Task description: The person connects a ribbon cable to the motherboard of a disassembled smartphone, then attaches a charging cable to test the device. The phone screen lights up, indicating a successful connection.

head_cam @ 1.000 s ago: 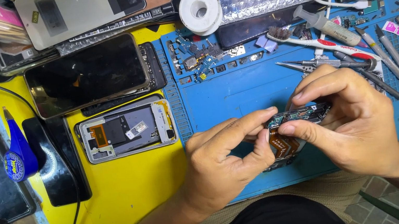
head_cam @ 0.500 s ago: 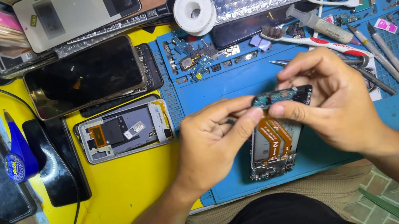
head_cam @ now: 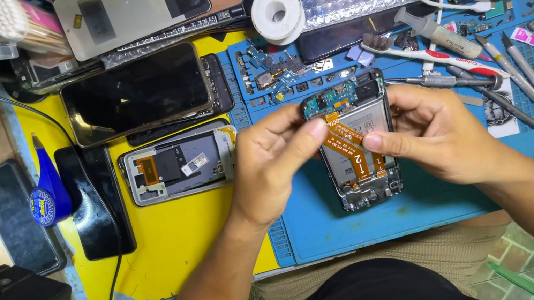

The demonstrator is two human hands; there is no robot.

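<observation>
An opened phone (head_cam: pixel 360 178) with its back cover off is held up over the blue repair mat (head_cam: pixel 431 210). Its green board, silver battery and an orange flex cable (head_cam: pixel 350 147) are exposed. My left hand (head_cam: pixel 274 166) grips the phone's left edge, thumb tip pressing on the orange flex near the top. My right hand (head_cam: pixel 437 135) holds the right edge, with a fingertip on the flex from the other side.
A yellow mat (head_cam: pixel 175 241) at left carries an opened phone frame (head_cam: pixel 178 167) and dark-screened phones (head_cam: pixel 135 92). A blue glue bottle (head_cam: pixel 48 197), a white tape roll (head_cam: pixel 277 4), a brush, tweezers and screwdrivers (head_cam: pixel 517 77) lie around the blue mat.
The phone has turned from edge-on to face-up and risen toward the camera. Both hands shifted upward with it, and the orange flex cable is now in full view.
</observation>
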